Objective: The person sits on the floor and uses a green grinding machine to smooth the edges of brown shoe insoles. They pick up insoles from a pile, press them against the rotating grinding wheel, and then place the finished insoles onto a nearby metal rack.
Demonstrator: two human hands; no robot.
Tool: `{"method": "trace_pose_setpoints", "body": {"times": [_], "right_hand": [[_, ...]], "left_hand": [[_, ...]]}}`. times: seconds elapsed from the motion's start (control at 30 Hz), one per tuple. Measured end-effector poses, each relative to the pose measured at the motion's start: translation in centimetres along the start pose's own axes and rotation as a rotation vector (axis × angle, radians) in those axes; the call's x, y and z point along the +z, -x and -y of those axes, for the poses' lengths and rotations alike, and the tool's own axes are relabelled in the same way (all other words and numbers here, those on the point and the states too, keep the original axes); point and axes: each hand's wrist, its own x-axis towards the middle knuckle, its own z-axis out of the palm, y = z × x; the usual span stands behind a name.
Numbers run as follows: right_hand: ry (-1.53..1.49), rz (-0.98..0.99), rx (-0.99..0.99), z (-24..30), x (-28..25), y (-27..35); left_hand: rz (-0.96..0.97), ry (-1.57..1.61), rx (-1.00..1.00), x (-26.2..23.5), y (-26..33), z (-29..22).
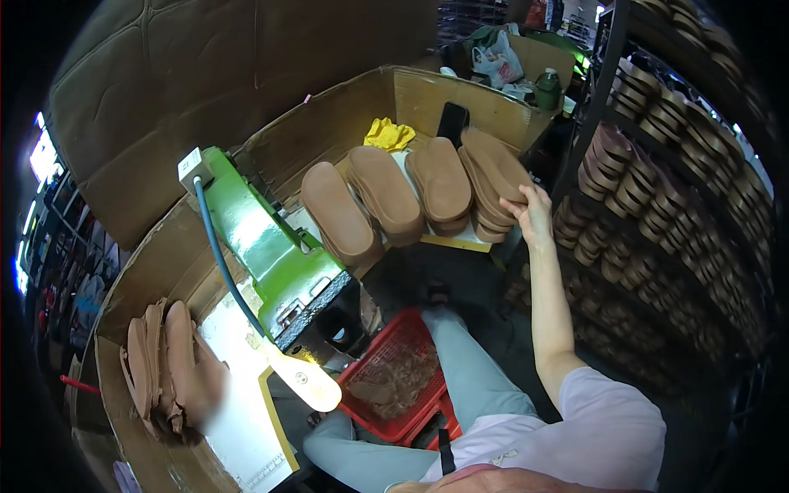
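Observation:
My right hand (532, 215) reaches out to the right end of a row of tan shoe soles. Its thumb and fingers are closed on the near end of the top sole (496, 163), which is tilted and slightly blurred above other stacked soles. Beside it in the row are a stacked sole (441, 182), another stack (385, 193) and a leftmost sole (337, 212). My left hand is out of view. A green machine (275, 238) with a blue cable and a cream-coloured lamp-like paddle (304, 380) stands left of the row.
Rough-edged soles (160, 361) lie on the white board (246, 411) at left. A red basket (394, 431) of brown scraps sits between my legs. Cardboard walls (329, 103) surround the bench, with a yellow cloth (388, 133) and black phone (452, 122). Racks of soles (657, 181) stand at right.

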Motion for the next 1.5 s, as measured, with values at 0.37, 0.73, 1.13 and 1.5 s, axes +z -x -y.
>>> {"method": "trace_pose_setpoints", "body": {"times": [0.37,0.73,1.13,1.5], "right_hand": [[0.443,-0.186,0.092,-0.5,1.8,3.7],[0.738,0.237,0.154,-6.0,-3.7,11.3],[0.68,0.975,0.835,-14.1,4.2,27.5],[-0.394,1.074,1.428,-11.5,17.0,36.5]], "left_hand": [[0.024,-0.124,0.18,-3.2,3.4,-3.1],[-1.153,-1.467,-1.019,-32.7,15.0,11.9],[-1.016,-1.681,-0.322,-26.7,21.0,8.4],[-0.588,-1.131,-0.164,3.9,19.3,-0.6]]}}
